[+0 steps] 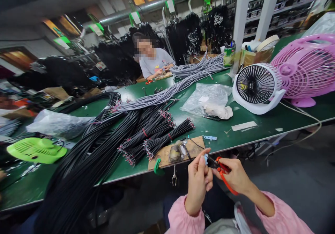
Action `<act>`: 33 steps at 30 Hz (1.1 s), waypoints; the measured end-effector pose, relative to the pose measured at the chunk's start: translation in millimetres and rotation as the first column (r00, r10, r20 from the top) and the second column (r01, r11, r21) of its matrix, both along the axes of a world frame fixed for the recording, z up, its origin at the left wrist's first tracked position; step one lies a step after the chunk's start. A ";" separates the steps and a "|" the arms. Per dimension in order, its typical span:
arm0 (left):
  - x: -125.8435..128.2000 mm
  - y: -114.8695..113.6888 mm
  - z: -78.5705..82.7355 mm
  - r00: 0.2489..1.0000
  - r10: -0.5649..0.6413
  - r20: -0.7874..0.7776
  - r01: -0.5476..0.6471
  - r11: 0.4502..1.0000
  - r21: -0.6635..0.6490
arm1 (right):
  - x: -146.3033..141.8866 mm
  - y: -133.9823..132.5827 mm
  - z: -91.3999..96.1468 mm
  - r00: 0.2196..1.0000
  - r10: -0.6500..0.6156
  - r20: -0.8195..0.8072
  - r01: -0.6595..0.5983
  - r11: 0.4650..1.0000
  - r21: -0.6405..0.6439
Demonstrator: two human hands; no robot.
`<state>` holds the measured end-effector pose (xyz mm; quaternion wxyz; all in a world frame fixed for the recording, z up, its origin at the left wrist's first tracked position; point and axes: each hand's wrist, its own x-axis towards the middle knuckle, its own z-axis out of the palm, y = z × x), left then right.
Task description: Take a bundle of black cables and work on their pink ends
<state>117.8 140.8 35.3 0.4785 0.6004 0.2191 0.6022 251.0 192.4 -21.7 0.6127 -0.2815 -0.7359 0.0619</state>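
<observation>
My left hand is closed, pinching a small light-blue plastic piece between thumb and fingers. Red-handled pliers are gripped in my right hand, and their dark jaws reach to the blue piece; whether they bite on it I cannot tell. Both hands are held just off the table's front edge. Near them, a wooden board carries a metal fixture, with a forked metal piece hanging below. A similar light-blue plastic piece lies at the board's right end.
Bundles of black cables and long grey cables cross the green table. To the right stand a white fan and a pink fan. A plastic bag lies mid-table. A co-worker sits opposite.
</observation>
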 end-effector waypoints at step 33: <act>34.2 50.8 12.0 0.980 -0.069 -0.185 0.069 0.998 -0.005 | 24.8 26.2 -16.6 0.954 -0.230 -0.195 0.224 0.973 -0.051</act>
